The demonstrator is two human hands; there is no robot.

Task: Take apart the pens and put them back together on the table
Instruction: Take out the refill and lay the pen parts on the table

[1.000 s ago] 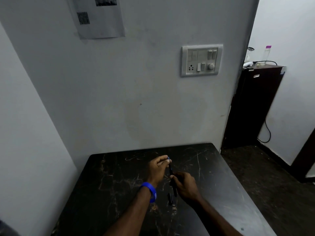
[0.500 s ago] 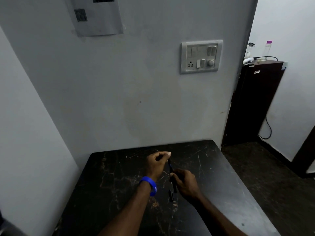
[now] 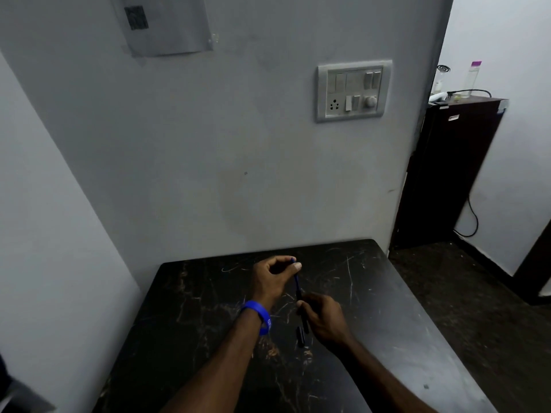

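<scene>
Above the black marble table (image 3: 193,308) both hands work on one pen. My left hand (image 3: 272,278), with a blue wristband, pinches the top end of a thin blue refill (image 3: 296,280). The refill runs down into a dark pen barrel (image 3: 303,318), gripped by my right hand (image 3: 325,320). A short black pen part (image 3: 300,337), perhaps the cap, lies on the table just left of my right hand. How far the refill sits inside the barrel is hidden by my fingers.
The table stands against a grey wall with a switch panel (image 3: 353,90) and a taped paper sheet (image 3: 162,23). A side wall closes the left. To the right is floor, and a dark cabinet (image 3: 447,174) with a bottle and cable on top.
The hands have stayed in much the same pose. My left hand's pinch on the refill's top has shifted slightly, and the head camera has tilted a little.
</scene>
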